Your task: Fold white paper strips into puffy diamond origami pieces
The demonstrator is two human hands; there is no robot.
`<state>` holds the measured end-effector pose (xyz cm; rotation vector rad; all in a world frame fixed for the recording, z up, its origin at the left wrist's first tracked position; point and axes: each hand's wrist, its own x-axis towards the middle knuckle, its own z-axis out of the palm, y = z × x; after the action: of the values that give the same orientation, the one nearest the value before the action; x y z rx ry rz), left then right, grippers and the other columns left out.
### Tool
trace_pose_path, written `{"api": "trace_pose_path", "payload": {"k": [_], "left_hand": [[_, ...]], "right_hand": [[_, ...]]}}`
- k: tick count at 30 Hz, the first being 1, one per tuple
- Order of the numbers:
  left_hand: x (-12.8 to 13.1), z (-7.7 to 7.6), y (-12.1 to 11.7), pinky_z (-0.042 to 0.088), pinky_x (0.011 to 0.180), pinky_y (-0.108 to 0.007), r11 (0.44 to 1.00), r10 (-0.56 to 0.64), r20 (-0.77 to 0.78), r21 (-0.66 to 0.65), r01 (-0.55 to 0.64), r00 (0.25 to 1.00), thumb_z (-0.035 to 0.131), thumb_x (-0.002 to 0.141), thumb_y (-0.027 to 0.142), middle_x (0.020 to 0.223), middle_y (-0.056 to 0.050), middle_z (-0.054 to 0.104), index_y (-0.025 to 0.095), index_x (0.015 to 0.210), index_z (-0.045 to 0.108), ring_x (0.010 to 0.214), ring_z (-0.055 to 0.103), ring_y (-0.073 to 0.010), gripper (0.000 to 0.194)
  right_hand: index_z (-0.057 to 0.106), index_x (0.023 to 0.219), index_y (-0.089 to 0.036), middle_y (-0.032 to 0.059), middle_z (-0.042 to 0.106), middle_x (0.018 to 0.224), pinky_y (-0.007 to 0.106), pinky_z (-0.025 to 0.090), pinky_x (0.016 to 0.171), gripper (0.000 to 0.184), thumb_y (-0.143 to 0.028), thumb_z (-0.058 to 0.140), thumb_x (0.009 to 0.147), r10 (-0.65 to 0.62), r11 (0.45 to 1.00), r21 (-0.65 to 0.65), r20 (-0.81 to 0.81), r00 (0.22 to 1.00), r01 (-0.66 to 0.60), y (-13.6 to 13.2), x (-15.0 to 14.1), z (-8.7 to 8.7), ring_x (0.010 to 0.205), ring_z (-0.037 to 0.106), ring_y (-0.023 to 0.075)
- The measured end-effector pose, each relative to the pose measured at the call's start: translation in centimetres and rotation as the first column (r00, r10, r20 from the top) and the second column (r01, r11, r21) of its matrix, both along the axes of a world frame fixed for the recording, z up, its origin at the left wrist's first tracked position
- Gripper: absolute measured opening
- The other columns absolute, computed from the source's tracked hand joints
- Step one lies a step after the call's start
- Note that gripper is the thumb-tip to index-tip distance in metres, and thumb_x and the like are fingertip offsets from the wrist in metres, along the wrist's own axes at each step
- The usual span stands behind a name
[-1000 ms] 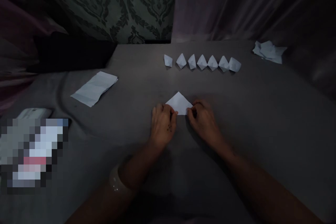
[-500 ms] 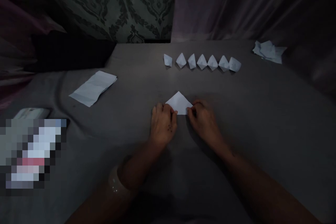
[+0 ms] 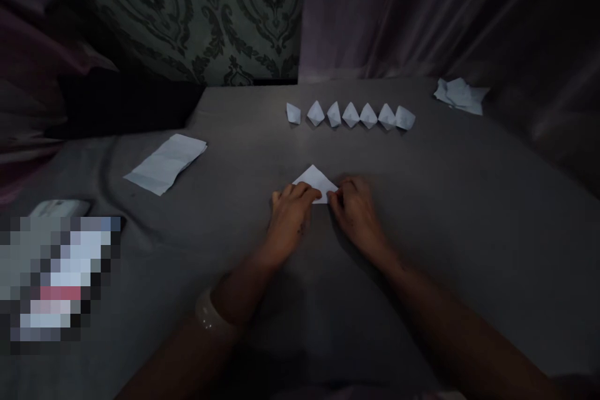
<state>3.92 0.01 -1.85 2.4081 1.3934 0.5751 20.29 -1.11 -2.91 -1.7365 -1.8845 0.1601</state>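
A small white paper triangle [image 3: 315, 179] lies on the grey cloth in front of me, its tip pointing away. My left hand [image 3: 288, 220] pinches its left lower corner, fingers curled over the paper's edge. My right hand [image 3: 355, 212] pinches the right lower corner, fingers closed on it. A pale bangle [image 3: 209, 317] sits on my left wrist. Behind the triangle, several small folded white paper shapes [image 3: 350, 115] stand in a row.
A creased white sheet [image 3: 165, 163] lies at the left. Crumpled white paper [image 3: 458, 95] sits at the far right near the curtain. A pale flat object [image 3: 59, 208] and a blurred patch are at the left edge. Patterned wall and dark cushion stand behind.
My left fingers have slid further over the triangle's lower left, covering more of it. The view has shifted slightly, so everything sits a little further left.
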Motion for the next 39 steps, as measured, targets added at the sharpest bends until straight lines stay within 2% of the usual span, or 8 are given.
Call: {"api": "trace_pose_path", "payload": {"k": [5,11,15,19,24,27,33,39], "left_hand": [[-0.3,-0.5,0.4,0.031,0.077,-0.037,0.999,-0.004,0.016,0.033,0.004,1.000,0.047,0.090,0.012,0.108,-0.003,0.065,0.029,0.107,0.067,0.094,0.054,-0.0216,0.031],[-0.2,0.1,-0.1,0.035,0.080,-0.038,1.000,-0.015,-0.042,0.016,0.016,0.999,0.046,0.089,0.012,0.106,-0.003,0.064,0.028,0.102,0.067,0.097,0.053,-0.0231,0.030],[-1.1,-0.3,1.2,0.040,0.085,-0.041,0.986,0.158,0.006,-0.058,-0.157,0.987,0.051,0.090,0.024,0.111,-0.009,0.060,0.021,0.113,0.062,0.103,0.053,-0.0264,0.026],[-2.4,-0.9,4.2,0.044,0.090,-0.037,0.936,0.317,0.069,-0.181,-0.301,0.946,0.063,0.082,0.028,0.118,-0.016,0.057,0.011,0.119,0.057,0.107,0.055,-0.0254,0.041],[-1.7,-0.5,5.9,0.047,0.079,-0.031,0.925,0.311,0.065,-0.251,-0.286,0.948,0.062,0.082,0.032,0.095,-0.010,0.066,0.014,0.103,0.063,0.088,0.061,-0.0215,0.028],[-1.0,-0.3,5.8,0.046,0.073,-0.029,0.921,0.302,0.075,-0.280,-0.271,0.950,0.059,0.082,0.026,0.084,-0.007,0.067,0.015,0.088,0.065,0.079,0.061,-0.0187,0.014],[-1.5,0.2,5.1,0.045,0.069,-0.030,0.902,0.355,0.044,-0.277,-0.330,0.934,0.055,0.080,0.020,0.078,-0.007,0.067,0.015,0.079,0.065,0.075,0.061,-0.0197,0.011],[-2.1,0.5,1.6,0.044,0.064,-0.027,0.901,0.376,0.151,-0.292,-0.322,0.914,0.054,0.077,0.012,0.070,-0.001,0.062,0.014,0.110,0.057,0.064,0.058,-0.0161,0.033]], "right_hand": [[0.059,0.096,-0.017,0.0132,0.057,0.098,0.043,0.049,0.082,0.016,-0.021,0.044,0.093,-0.021,0.998,0.058,0.015,1.000,0.020,-0.6,0.9,0.1,0.094,0.054,0.0274],[0.058,0.119,-0.014,0.0143,0.061,0.105,0.042,0.048,0.089,0.036,-0.010,0.034,0.093,0.218,0.975,0.001,0.169,0.961,-0.221,-2.6,-1.6,1.2,0.097,0.055,0.0265],[0.055,0.126,-0.005,0.0199,0.058,0.107,0.045,0.048,0.090,0.039,-0.021,0.038,0.096,0.234,0.972,-0.050,0.245,0.941,-0.228,-3.8,-2.8,1.8,0.098,0.052,0.0301],[0.053,0.131,-0.004,0.0210,0.056,0.112,0.045,0.046,0.093,0.043,-0.025,0.037,0.096,0.234,0.972,-0.065,0.276,0.932,-0.225,-4.3,-2.9,2.1,0.103,0.049,0.0309],[0.052,0.135,-0.010,0.0188,0.053,0.120,0.042,0.044,0.096,0.045,-0.027,0.036,0.097,0.241,0.970,-0.101,0.289,0.926,-0.221,-4.5,-2.7,2.2,0.108,0.047,0.0294],[0.053,0.135,-0.011,0.0186,0.052,0.121,0.042,0.043,0.098,0.044,-0.028,0.037,0.097,0.257,0.966,-0.101,0.289,0.922,-0.238,-4.5,-2.5,2.3,0.108,0.046,0.0289],[0.055,0.133,-0.010,0.0198,0.050,0.124,0.043,0.044,0.099,0.043,-0.026,0.038,0.096,0.317,0.948,-0.077,0.224,0.922,-0.307,-3.9,-1.8,1.6,0.112,0.046,0.0293],[0.057,0.129,-0.011,0.0175,0.052,0.122,0.043,0.047,0.096,0.040,-0.019,0.039,0.094,0.471,0.880,-0.018,0.167,0.866,-0.475,-1.2,0.1,0.8,0.110,0.050,0.0267]]}}
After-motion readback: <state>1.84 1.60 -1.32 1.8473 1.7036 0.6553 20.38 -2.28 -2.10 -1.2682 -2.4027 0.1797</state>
